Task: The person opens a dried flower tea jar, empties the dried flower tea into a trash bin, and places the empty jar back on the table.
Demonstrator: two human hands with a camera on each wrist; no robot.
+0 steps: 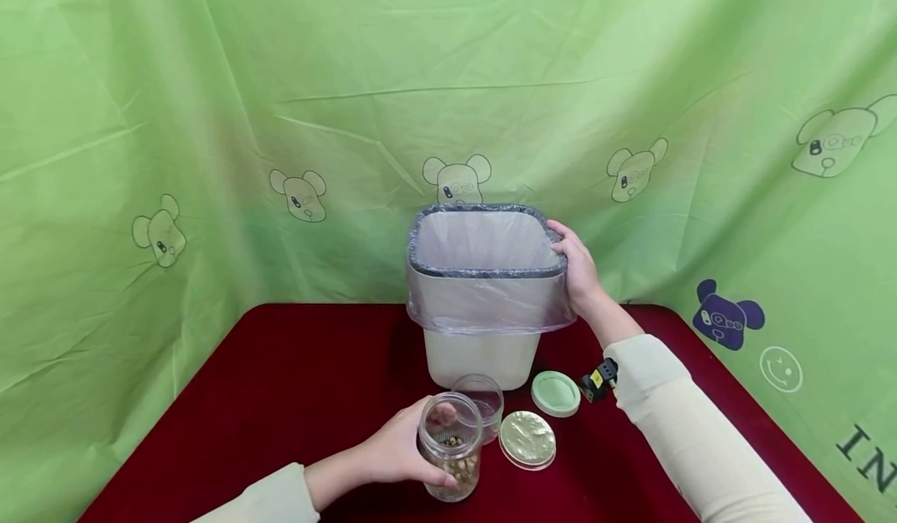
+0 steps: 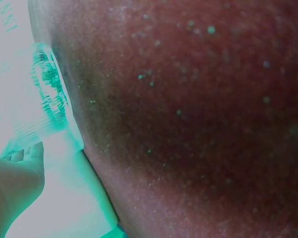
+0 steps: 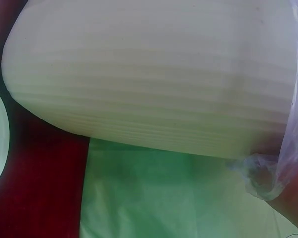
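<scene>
My left hand (image 1: 399,447) grips a clear jar (image 1: 459,482), thumb along its near side. Small brown pieces lie in the jar's lower part, and its top is uncovered. In the left wrist view, the hand (image 2: 17,186) and the jar (image 2: 49,94) are washed out. My right hand (image 1: 580,274) holds the right side of a pale trash bin (image 1: 483,359) at its rim. A thin clear bag (image 1: 483,305) lines the bin and hangs over the outside. The right wrist view shows the bin's ribbed wall (image 3: 149,74) and bag edge (image 3: 294,99).
Beside the held jar is another clear container (image 1: 490,402), partly hidden by it. A round gold lid (image 1: 527,439) and a pale green lid (image 1: 557,394) lie to its right. A dark red cloth (image 1: 308,383) covers the table; green printed curtains (image 1: 350,118) surround it.
</scene>
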